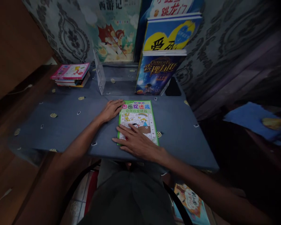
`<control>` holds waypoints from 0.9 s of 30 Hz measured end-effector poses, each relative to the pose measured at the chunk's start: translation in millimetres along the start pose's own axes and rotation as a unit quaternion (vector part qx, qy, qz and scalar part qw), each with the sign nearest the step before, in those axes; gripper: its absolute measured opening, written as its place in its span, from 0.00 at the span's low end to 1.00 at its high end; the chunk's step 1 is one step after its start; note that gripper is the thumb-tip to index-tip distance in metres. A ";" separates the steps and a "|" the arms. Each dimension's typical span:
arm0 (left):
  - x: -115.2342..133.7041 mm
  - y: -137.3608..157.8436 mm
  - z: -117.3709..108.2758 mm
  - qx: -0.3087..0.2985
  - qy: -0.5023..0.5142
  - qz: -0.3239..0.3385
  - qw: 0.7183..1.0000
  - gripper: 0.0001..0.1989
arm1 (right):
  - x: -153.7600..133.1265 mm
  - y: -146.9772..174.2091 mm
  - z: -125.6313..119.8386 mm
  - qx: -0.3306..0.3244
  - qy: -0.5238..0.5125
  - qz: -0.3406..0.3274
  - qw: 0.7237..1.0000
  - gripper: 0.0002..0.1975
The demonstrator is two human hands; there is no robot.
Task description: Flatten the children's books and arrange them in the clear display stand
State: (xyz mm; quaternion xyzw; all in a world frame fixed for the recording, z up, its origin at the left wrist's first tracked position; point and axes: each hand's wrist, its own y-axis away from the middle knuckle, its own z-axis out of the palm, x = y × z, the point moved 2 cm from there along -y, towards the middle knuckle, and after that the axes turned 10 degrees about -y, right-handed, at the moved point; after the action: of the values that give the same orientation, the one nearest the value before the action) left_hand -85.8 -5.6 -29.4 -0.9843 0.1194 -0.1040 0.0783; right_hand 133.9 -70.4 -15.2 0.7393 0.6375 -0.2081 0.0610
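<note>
A picture book (148, 118) with a green border and colourful Chinese title lies face up near the front of the table. My left hand (111, 110) rests at its upper left corner, fingers stretched out and the tips touching the cover's edge. Across the lower part of the cover lies my right hand (137, 142), palm down with the fingers spread. It hides some of the cover drawing. Neither hand grips anything.
The table (67, 131) has a dark blue patterned cloth. At the back stands a clear acrylic book rack (99, 76) holding upright books (158, 72). A stack of books (71, 73) lies back left, a black phone-like slab (173, 87) back right. Below right sits another book (190, 203).
</note>
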 end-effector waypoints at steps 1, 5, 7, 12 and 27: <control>0.0 0.0 -0.3 0.001 0.001 0.001 1.000 0.21 | -0.9 0.7 -0.6 0.003 0.001 0.000 1.000 0.20; 0.1 -0.1 -0.4 0.008 0.003 0.006 1.000 0.21 | 0.7 5.0 -4.0 0.026 -0.006 0.007 1.000 0.21; 0.0 0.1 -0.1 0.010 0.002 0.005 1.000 0.21 | 3.8 8.3 -4.7 0.043 -0.012 0.029 0.999 0.23; -0.1 0.1 0.5 0.008 -0.002 0.003 1.000 0.21 | 15.6 21.4 0.0 0.096 -0.010 0.126 0.987 0.24; 8.3 5.8 8.6 0.067 -0.022 -0.040 0.997 0.21 | 55.0 60.8 -0.6 0.177 0.029 0.270 0.946 0.26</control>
State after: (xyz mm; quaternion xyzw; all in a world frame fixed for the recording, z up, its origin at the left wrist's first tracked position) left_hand -77.2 -12.2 -37.2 -0.9828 0.0711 -0.0928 0.1429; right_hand 198.4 -30.6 -46.5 0.8884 0.3681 -0.2719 -0.0353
